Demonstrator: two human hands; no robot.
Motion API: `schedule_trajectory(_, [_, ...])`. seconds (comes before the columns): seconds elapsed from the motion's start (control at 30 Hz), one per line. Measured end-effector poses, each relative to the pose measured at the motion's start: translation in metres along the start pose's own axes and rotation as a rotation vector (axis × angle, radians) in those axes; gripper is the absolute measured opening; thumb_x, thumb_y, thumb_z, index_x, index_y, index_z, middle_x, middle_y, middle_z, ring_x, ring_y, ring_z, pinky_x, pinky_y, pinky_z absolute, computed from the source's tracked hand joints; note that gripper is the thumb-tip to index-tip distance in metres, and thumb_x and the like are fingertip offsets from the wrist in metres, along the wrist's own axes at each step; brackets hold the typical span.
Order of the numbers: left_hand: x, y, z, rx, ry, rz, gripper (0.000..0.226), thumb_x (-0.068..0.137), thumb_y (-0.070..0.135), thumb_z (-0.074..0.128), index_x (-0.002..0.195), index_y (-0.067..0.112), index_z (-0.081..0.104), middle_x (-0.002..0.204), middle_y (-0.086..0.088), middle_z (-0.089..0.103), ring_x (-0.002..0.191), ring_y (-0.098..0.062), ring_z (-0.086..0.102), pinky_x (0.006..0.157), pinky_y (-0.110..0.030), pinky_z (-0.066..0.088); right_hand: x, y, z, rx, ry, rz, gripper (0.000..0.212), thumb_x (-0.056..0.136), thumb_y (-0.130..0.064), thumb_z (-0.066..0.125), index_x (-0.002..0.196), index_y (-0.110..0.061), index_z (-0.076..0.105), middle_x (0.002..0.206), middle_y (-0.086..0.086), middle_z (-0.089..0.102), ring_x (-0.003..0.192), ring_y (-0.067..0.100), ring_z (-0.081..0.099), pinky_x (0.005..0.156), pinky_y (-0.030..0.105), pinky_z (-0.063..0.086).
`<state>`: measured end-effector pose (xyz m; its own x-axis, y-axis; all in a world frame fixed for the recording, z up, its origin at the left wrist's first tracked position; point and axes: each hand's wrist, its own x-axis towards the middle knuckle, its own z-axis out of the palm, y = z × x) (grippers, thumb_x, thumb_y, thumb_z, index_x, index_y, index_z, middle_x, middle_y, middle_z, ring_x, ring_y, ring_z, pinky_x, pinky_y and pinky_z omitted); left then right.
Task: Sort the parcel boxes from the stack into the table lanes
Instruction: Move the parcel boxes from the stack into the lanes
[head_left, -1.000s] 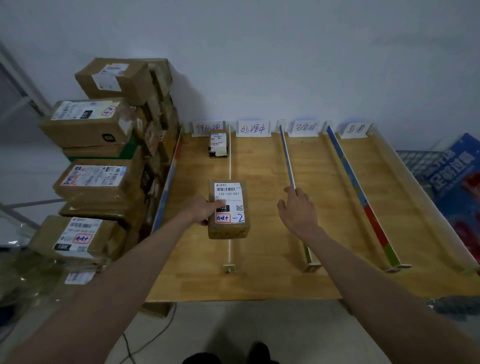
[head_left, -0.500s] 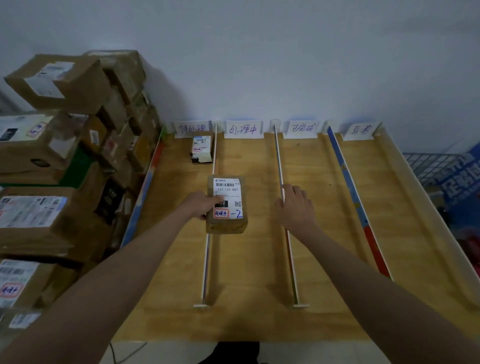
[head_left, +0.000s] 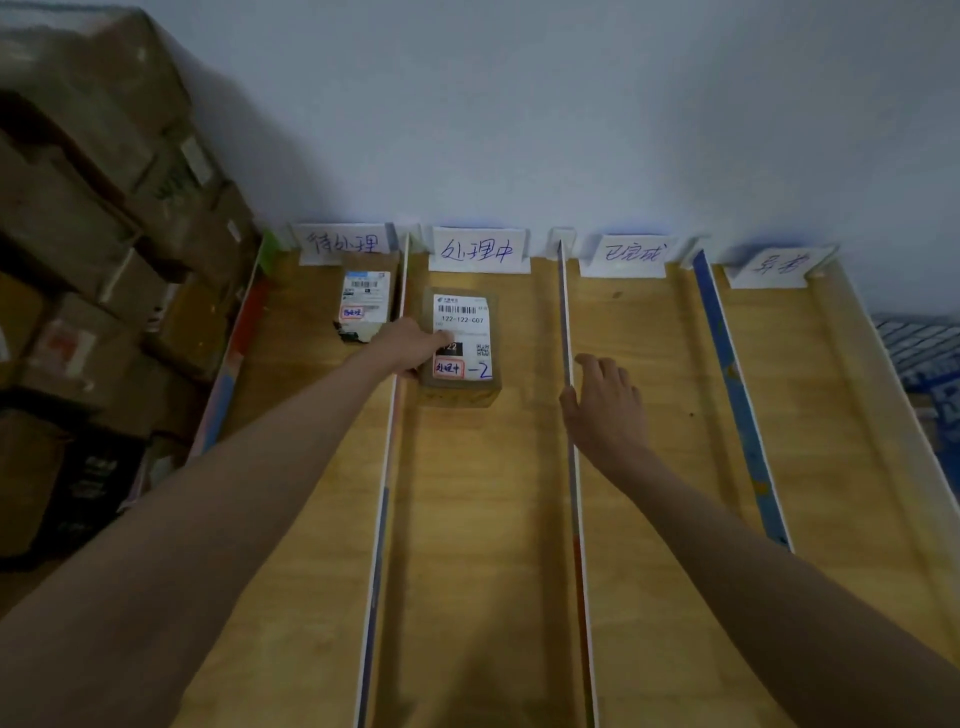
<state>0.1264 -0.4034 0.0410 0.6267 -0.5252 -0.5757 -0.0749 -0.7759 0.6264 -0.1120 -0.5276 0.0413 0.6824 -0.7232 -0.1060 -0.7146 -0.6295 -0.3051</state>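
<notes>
Pale wall behind, and below it a sloping wooden sorting table (head_left: 649, 467) split by thin rails into four lanes, each headed by a handwritten paper card. From the head view, the left hand (head_left: 410, 345) grips the brown cardboard parcel box (head_left: 460, 348) in the second lane, likely because its red-framed sticker matches that lane's card (head_left: 478, 250), 处理中. Its label reads 122-122-G07 and "-2". The right hand (head_left: 605, 400) rests loose-fingered on the white lane rail (head_left: 571, 467), probably steadying. A smaller white-labelled box (head_left: 363, 304) sits in the first lane; the stack of brown cartons (head_left: 104, 260) waits left.
</notes>
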Motion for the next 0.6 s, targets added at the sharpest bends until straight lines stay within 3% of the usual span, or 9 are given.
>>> schedule_trajectory(0.07, [0.024,0.008,-0.003,0.025,-0.002,-0.010,0.048,0.094,0.044,0.061,0.120,0.003,0.060,0.111,-0.012,0.068,0.093,-0.026,0.067,0.082,-0.039,0.059,0.018,0.004,0.004,-0.008,-0.002,0.007,0.046,0.099,-0.027,0.046,0.144,-0.015,0.042,0.141,0.008,0.049,0.132,0.026,0.043,0.108,0.042,0.037])
schedule_trajectory(0.27, [0.079,0.023,-0.008,0.020,-0.008,-0.044,0.049,0.095,0.040,0.061,0.125,0.001,0.058,0.120,-0.016,0.066,0.104,-0.031,0.065,0.083,-0.041,0.058,0.053,0.014,0.015,-0.018,0.013,0.043,0.045,0.097,-0.027,0.049,0.141,-0.015,0.044,0.138,0.009,0.050,0.130,0.027,0.045,0.105,0.043,0.038])
schedule_trajectory(0.4, [0.100,0.021,-0.005,0.072,-0.001,-0.049,0.051,0.095,0.041,0.061,0.125,0.000,0.057,0.118,-0.015,0.066,0.093,-0.026,0.063,0.072,-0.035,0.056,0.059,0.020,0.021,-0.008,0.000,0.064,0.045,0.098,-0.027,0.048,0.141,-0.017,0.043,0.141,0.008,0.048,0.133,0.025,0.043,0.106,0.044,0.038])
schedule_trajectory(0.6, [0.113,0.012,0.000,0.240,0.071,-0.045,0.053,0.095,0.049,0.058,0.116,0.001,0.060,0.115,-0.015,0.065,0.092,-0.028,0.063,0.072,-0.036,0.053,0.060,0.024,0.027,-0.017,-0.026,0.068,0.044,0.099,-0.028,0.047,0.142,-0.017,0.042,0.142,0.006,0.047,0.133,0.024,0.042,0.107,0.043,0.039])
